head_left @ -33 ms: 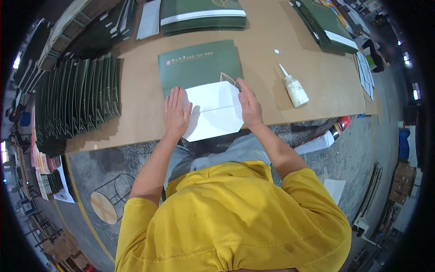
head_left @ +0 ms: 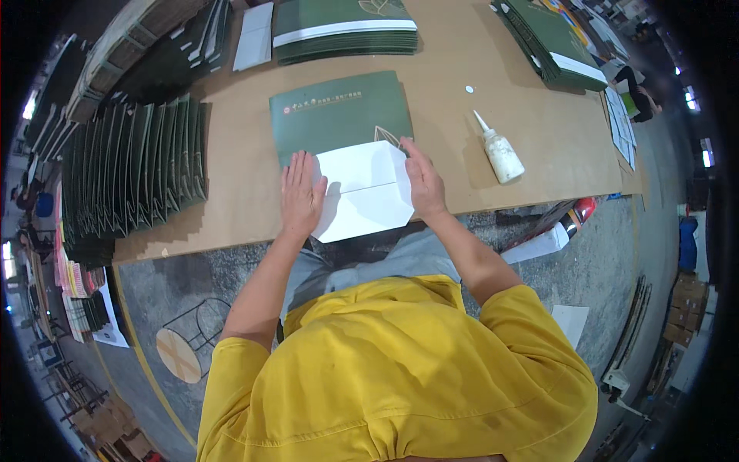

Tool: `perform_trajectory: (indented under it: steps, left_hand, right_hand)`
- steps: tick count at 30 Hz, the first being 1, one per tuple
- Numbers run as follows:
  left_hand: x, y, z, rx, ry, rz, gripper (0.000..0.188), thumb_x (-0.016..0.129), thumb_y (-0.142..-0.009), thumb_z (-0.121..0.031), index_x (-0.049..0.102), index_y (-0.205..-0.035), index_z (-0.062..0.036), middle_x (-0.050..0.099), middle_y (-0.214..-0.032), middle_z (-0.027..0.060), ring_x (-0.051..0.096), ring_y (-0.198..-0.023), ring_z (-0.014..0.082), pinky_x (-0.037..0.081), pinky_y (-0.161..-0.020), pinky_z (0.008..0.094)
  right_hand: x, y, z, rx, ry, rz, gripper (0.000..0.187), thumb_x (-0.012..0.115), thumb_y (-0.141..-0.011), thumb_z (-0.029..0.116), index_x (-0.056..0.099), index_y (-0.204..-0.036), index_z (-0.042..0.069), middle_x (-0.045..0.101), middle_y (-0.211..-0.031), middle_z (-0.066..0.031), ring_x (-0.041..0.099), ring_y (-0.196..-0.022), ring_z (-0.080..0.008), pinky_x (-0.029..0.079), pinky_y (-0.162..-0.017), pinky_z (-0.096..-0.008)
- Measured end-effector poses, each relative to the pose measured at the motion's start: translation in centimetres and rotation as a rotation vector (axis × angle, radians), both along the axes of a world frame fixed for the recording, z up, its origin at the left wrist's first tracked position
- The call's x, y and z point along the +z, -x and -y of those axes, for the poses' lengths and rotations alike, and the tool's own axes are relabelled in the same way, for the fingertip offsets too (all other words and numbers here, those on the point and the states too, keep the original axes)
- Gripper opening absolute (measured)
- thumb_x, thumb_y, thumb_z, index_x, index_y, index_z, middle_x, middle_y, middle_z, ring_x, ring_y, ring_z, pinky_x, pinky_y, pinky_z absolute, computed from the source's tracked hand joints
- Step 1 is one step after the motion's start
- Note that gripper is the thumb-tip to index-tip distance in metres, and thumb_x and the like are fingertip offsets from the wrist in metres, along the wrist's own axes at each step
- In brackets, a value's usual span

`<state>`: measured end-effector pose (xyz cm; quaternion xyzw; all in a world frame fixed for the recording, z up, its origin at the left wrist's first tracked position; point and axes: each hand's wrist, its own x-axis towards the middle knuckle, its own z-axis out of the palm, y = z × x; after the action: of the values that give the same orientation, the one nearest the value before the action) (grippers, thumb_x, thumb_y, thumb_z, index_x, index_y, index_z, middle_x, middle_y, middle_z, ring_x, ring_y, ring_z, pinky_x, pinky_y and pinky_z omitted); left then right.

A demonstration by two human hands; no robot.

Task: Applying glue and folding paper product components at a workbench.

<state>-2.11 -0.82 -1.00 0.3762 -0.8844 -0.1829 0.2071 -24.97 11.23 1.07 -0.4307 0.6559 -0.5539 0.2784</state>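
A green paper folder (head_left: 339, 112) with gold line art and print lies in front of me at the table's near edge. Over its lower part is a white card panel (head_left: 362, 196) with cut corners and a crease across it; its near end juts past the edge. I cannot tell whether the two are joined. Flat along the panel's left side rests my left hand (head_left: 302, 196), fingers stretched out. My right hand (head_left: 425, 185) lies along the right side, fingers extended, the tips by the gold leaf drawing. A white glue bottle (head_left: 504, 160) with a pointed nozzle lies to the right.
Many green folders (head_left: 138, 165) stand fanned at the left. Stacks of green folders (head_left: 346, 35) lie at the far middle and the far right, beside a white paper stack (head_left: 253, 37). A small white disc (head_left: 469, 89) is near the nozzle. On the floor stands a round stool (head_left: 178, 356).
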Motion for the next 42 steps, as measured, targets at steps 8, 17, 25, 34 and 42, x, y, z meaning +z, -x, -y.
perform_trajectory:
  steps: [8,17,25,34,42]
  left_hand:
    - [0.4,-0.1,0.1,0.038,0.115,0.108,0.058,0.042,-0.095,-0.030,0.029,-0.140,0.0043,0.033,-0.144,0.0210,0.027,-0.137,0.0322,0.018,-0.113,0.0411]
    - [3.1,-4.8,5.0,-0.058,-0.193,-0.042,0.040,0.060,-0.074,-0.003,0.059,-0.114,-0.0043,0.058,-0.100,0.0154,0.054,-0.096,0.0305,0.046,-0.084,0.0383]
    - [5.0,-2.9,6.7,-0.098,-0.385,0.228,0.027,0.069,-0.069,-0.012,0.061,-0.093,-0.0011,0.062,-0.082,0.0148,0.061,-0.079,0.0300,0.049,-0.071,0.0386]
    - [5.6,-1.7,4.2,-0.114,-0.031,0.442,0.015,0.057,-0.075,-0.012,0.061,-0.088,-0.0051,0.062,-0.090,0.0135,0.060,-0.092,0.0312,0.049,-0.076,0.0432]
    - [6.5,2.1,1.5,-0.281,0.231,0.419,0.019,0.056,-0.076,-0.014,0.060,-0.094,-0.0080,0.056,-0.090,0.0080,0.054,-0.094,0.0255,0.044,-0.078,0.0377]
  right_hand:
    - [0.0,-2.9,2.0,-0.020,-0.211,-1.087,0.055,0.049,-0.092,0.027,0.037,-0.133,-0.007,0.044,-0.133,-0.0223,0.037,-0.129,-0.0350,0.027,-0.109,-0.0405]
    - [3.1,7.4,4.2,0.489,-0.268,-0.377,0.040,0.054,-0.073,0.002,0.061,-0.112,0.004,0.065,-0.101,-0.0144,0.062,-0.095,-0.0238,0.048,-0.085,-0.0312]
    - [4.2,6.5,6.3,0.599,-0.466,-0.812,0.018,0.066,-0.063,0.012,0.060,-0.078,0.005,0.061,-0.073,-0.0106,0.060,-0.070,-0.0289,0.047,-0.062,-0.0378]
    - [3.6,3.3,4.1,0.493,-0.249,-1.196,0.012,0.057,-0.069,0.008,0.061,-0.080,0.007,0.060,-0.086,-0.0123,0.060,-0.085,-0.0309,0.050,-0.073,-0.0439]
    - [4.5,-0.5,5.1,0.560,-0.029,-1.261,0.015,0.055,-0.074,0.010,0.058,-0.088,0.008,0.055,-0.088,-0.0063,0.055,-0.086,-0.0242,0.044,-0.070,-0.0364]
